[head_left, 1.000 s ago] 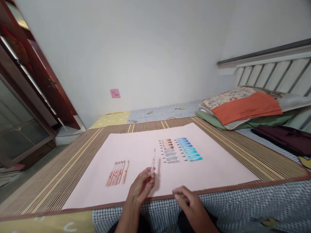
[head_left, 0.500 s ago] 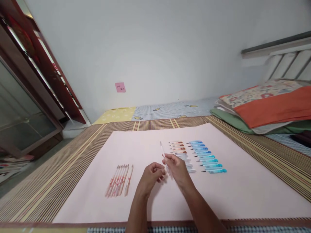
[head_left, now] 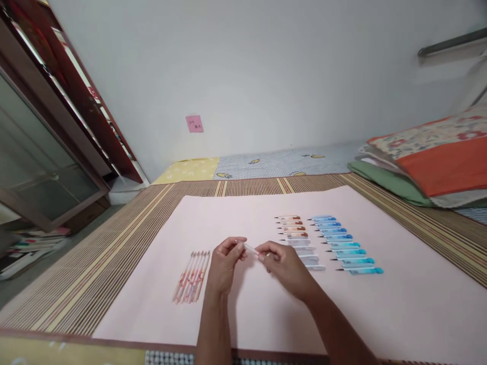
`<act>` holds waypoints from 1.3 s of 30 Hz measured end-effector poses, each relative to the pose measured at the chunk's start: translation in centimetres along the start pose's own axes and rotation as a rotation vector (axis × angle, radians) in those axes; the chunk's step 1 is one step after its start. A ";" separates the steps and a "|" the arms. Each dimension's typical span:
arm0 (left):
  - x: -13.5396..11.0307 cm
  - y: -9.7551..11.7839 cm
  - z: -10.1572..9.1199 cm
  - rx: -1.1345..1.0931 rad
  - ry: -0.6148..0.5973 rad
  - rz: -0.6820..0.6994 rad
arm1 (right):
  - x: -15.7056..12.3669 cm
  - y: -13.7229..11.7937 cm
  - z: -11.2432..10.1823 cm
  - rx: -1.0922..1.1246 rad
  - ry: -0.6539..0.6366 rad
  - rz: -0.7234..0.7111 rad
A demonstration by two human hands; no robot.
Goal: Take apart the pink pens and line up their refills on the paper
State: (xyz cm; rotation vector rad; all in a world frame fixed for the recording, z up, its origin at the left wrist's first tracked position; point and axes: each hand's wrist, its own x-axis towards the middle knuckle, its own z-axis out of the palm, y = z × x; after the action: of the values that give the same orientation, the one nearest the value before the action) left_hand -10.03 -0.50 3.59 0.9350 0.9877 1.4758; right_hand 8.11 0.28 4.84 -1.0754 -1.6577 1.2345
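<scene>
Both my hands meet over a pink sheet laid on a striped mat. My left hand and my right hand each pinch one end of a thin clear pen held level between them. To the left lies a tight row of several clear pens with red print. To the right lie two columns of short pen parts: a brown and clear column and a blue column.
The striped mat covers a bed against a white wall with a pink note. Folded bedding and pillows lie at the right. A dark wooden cabinet with glass stands at the left, with magazines below.
My right hand came up from the near edge and took the pen's other end. The pen went from upright in my left hand to level between both hands. The camera view shifted left.
</scene>
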 end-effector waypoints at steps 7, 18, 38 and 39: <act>-0.3 0.3 -0.7 0.005 -0.085 0.016 | 0.8 -0.8 -1.4 -0.138 -0.232 0.001; -0.1 -1.2 -0.3 0.104 0.003 0.083 | 0.3 -0.7 -1.4 -0.253 -0.095 -0.134; -0.6 -0.8 0.8 0.168 -0.059 -0.032 | 0.1 -0.5 -2.8 -0.486 -0.075 -0.207; -0.7 -0.6 0.9 0.195 -0.082 -0.037 | 0.0 -0.6 -3.0 -0.493 -0.070 -0.219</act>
State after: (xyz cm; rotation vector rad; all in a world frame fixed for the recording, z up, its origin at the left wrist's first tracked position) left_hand -8.87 -1.08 3.28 1.1017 1.0965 1.3165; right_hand 10.81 1.11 6.10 -1.1035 -2.1365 0.7448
